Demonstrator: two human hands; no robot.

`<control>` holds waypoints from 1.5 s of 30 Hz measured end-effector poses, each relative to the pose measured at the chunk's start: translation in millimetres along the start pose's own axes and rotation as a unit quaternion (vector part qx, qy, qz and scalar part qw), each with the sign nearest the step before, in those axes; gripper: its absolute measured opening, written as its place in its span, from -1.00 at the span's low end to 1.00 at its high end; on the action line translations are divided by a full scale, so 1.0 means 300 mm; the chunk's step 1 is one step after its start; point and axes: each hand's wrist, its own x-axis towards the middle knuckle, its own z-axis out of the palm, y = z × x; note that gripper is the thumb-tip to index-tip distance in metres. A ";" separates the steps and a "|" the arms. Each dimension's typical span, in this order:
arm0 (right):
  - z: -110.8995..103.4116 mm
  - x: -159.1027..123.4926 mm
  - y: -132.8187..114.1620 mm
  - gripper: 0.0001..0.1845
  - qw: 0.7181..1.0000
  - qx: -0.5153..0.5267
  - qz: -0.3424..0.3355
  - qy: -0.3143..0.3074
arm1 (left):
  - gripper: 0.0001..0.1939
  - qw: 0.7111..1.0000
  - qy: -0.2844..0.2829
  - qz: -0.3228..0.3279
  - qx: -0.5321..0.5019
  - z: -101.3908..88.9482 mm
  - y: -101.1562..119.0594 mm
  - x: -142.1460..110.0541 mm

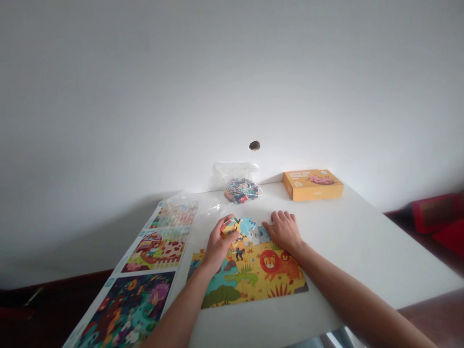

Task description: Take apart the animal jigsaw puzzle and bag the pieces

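A colourful animal jigsaw puzzle (253, 278), partly assembled, lies flat on the white table (362, 251) in front of me. My left hand (219, 244) grips a small stack of loose puzzle pieces (229, 226) just above the puzzle's upper left part. My right hand (284, 231) rests palm down on the puzzle's upper edge, fingers together, touching the light blue pieces (261, 234) there. A lion picture sits just below that hand.
A long printed guide sheet (145, 280) with several pictures lies along the table's left edge. A clear plastic bag of puzzle pieces (241, 186) and a yellow box (312, 184) stand at the back by the white wall. Red objects (438, 217) lie on the floor at right.
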 end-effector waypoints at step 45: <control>-0.025 -0.015 0.028 -0.58 0.790 0.606 0.026 -0.082 | -0.44 0.987 -0.088 0.078 0.110 0.006 0.019 -0.035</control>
